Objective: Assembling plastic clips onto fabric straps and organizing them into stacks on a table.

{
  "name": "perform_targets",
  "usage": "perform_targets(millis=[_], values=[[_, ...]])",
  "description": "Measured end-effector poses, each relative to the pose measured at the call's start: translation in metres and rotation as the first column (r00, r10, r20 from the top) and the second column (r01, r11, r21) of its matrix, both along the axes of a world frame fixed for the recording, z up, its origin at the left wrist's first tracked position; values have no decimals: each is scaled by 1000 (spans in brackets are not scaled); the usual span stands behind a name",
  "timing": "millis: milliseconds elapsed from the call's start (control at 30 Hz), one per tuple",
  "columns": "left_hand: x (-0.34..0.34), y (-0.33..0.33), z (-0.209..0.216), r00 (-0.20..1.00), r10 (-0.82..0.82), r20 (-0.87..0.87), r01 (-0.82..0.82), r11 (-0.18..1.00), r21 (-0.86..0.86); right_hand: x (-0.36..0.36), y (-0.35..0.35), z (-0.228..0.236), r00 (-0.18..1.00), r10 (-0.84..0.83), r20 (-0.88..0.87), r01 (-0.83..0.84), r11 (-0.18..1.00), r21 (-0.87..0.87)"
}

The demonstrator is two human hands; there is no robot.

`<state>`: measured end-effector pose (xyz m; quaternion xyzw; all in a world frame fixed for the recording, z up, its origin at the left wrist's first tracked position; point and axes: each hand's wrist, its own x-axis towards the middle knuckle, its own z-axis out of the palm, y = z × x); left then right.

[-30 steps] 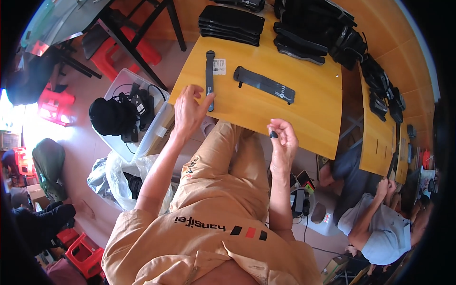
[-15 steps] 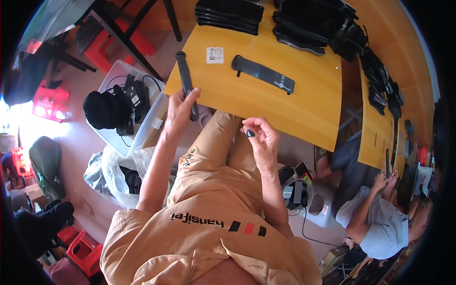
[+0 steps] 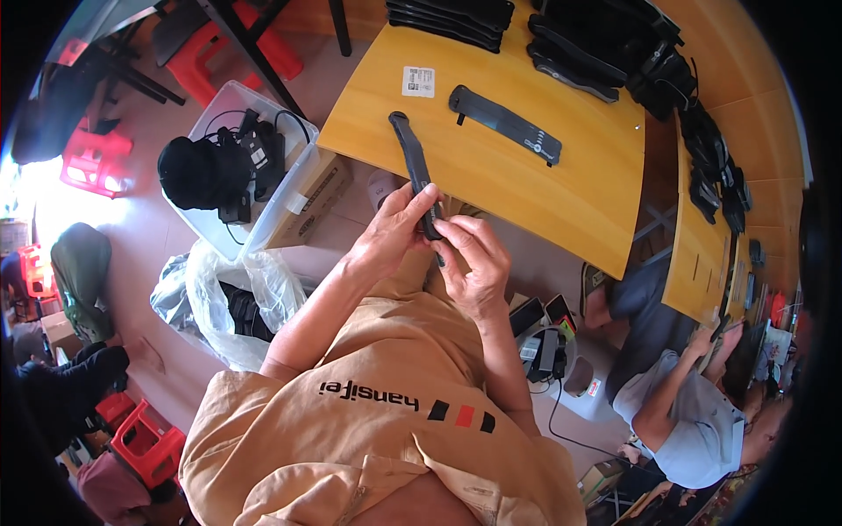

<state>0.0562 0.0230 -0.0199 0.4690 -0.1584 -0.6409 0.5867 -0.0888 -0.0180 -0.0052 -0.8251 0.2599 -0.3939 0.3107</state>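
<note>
My left hand [image 3: 390, 235] is closed around a long, narrow black strap [image 3: 408, 145], just off the table's near edge. The strap's rounded far end points away over the yellow table [image 3: 368, 110]. At its near end, the fingers of my right hand [image 3: 476, 265] pinch the strap close to the left fingertips. Something small and black covers the tip of my right thumb. Another flat black strap [image 3: 509, 127] with pale markings and small side tabs lies on the table, beyond my hands. Left of it is a white printed label [image 3: 418, 81].
Stacks of black straps [image 3: 452, 22] line the table's far side. On the left stand a clear plastic bin [image 3: 254, 232] holding black devices and a cap, and a plastic bag [image 3: 210, 298]. A co-worker [image 3: 684, 421] sits at the right beside another table [image 3: 693, 272].
My left hand has carried the strap to the right, towards my body's middle. My right hand has met it and now grips the near end. The view has shifted slightly.
</note>
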Motion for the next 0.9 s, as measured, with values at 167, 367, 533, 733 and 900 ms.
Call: perform_targets(millis=[167,367,533,733,900], values=[[3,4,1,959,-128,-251,81,979,-189,-5,-9,1,995,-20,97,15,999,48],[-2,1,3,992,-84,-97,67,984,-167,-15,-17,4,991,12,130,-33,987,156],[-8,-3,8,997,-66,-30,62,989,-131,-24,-25,23,998,52,-31,-49,995,91],[-10,-3,9,999,-36,29,39,992,-122,-28,-31,25,991,124,-43,-119,987,113],[-10,-2,9,999,-30,43,35,991,-126,-27,-31,27,989,132,-64,-130,991,41]])
